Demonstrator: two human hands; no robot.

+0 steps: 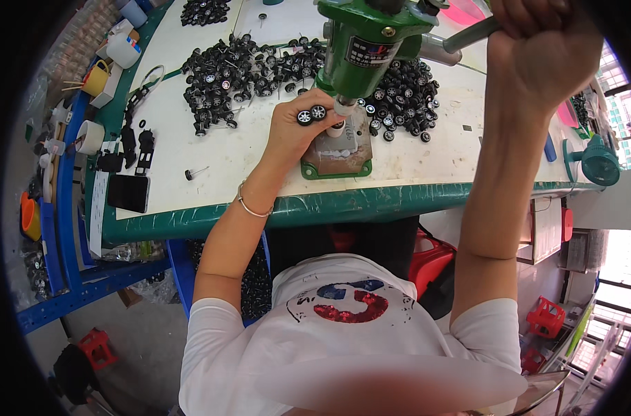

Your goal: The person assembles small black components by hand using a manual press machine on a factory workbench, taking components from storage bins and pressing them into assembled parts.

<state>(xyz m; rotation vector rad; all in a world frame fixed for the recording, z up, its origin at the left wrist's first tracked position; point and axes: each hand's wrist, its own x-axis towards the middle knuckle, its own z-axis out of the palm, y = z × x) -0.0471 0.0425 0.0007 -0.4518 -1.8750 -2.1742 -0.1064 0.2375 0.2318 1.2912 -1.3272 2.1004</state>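
Wheel pair (311,114): two small black toy wheels, pinched between the fingers of the left hand (292,132) just beside the ram of the green hand press (360,48), above its base plate (336,158). Right hand (537,48) is clenched around the press lever (468,35). Loose wheels (239,73) lie heaped on the white worktable (191,149).

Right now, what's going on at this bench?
A person sits at a white table working a green press. The left hand holds a pair of small black wheels at the white fixture under the press head. The right hand grips the press lever, raised high. Piles of wheels lie behind the press, and one loose axle lies nearer the table edge.
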